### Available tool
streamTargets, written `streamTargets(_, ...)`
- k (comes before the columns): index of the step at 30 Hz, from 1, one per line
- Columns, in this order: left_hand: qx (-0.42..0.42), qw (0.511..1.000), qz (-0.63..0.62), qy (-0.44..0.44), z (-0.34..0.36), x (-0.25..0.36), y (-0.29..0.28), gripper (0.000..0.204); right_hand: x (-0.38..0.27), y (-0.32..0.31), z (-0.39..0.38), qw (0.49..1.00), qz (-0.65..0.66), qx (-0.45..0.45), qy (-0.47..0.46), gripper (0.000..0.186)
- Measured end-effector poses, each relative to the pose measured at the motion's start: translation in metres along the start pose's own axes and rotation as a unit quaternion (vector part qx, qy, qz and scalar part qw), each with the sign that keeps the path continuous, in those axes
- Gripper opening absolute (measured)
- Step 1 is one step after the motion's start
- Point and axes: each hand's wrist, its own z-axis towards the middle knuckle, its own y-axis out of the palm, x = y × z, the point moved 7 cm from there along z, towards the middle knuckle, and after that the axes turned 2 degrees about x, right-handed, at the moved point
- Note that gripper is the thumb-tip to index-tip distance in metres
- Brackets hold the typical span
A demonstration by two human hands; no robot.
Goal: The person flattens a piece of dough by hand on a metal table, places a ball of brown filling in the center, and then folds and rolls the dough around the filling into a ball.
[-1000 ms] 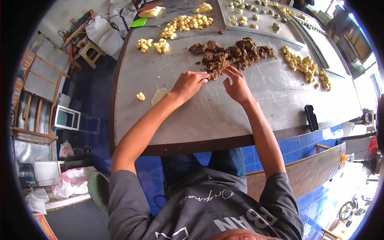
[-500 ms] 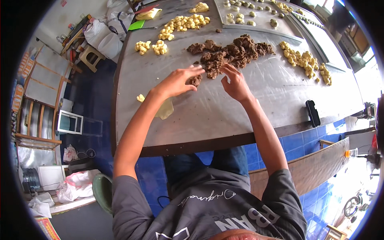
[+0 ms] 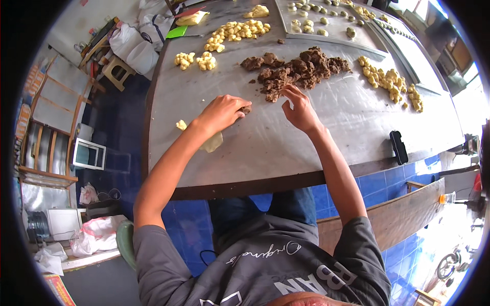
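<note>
The left hand (image 3: 220, 114) held a brown lump (image 3: 247, 109) over the near half of the metal table (image 3: 250, 163), its thumb and fingers closed on it, with part of the lump showing past the fingertips. The right hand (image 3: 302, 111) was at the near edge of a crumbly brown pile (image 3: 306, 70), its fingers bent and the thumb apart from the forefinger; whether the fingertips pressed into the pile could not be told. The pile lay across the middle of the table, well apart from the lump, with a few loose crumbs around it. A thin, pale sheet of dough (image 3: 213, 143) lay flat beneath the left wrist, partly hidden by the forearm, and a small yellow piece of dough (image 3: 181, 125) sat just beside that arm. Farther off on the left stood two small clusters of dough balls (image 3: 206, 61), with a longer heap of dough balls (image 3: 237, 31) behind them. On the right, another row of dough balls (image 3: 390, 84) stretched past the end of the brown pile. A metal tray (image 3: 334, 40) bearing green rounds (image 3: 350, 32) lay at the far side, and a black case (image 3: 398, 148) rested at the table's near right edge
</note>
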Motion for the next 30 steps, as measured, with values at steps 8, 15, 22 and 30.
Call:
streamTargets(8, 0.208, 0.977, -0.049, -0.007, -0.044, -0.028, -0.061, 0.059, -0.029, 0.051, 0.017, 0.994, 0.039, -0.100, 0.000, 0.052)
streamTargets(15, 0.459, 0.883, -0.039, -0.092, -0.150, -0.125, -0.111, 0.040, -0.022, 0.144, 0.036, 0.852, -0.154, -0.500, -0.007, 0.035)
streamTargets(22, 0.454, 0.880, 0.076, -0.120, -0.176, -0.150, -0.101, 0.028, -0.009, 0.108, 0.107, 0.935, -0.078, -0.337, 0.077, 0.020)
streamTargets(30, 0.442, 0.885, 0.086, -0.116, -0.177, -0.162, -0.101, 0.023, 0.027, 0.135, 0.089, 0.936, -0.239, -0.258, -0.033, 0.019)
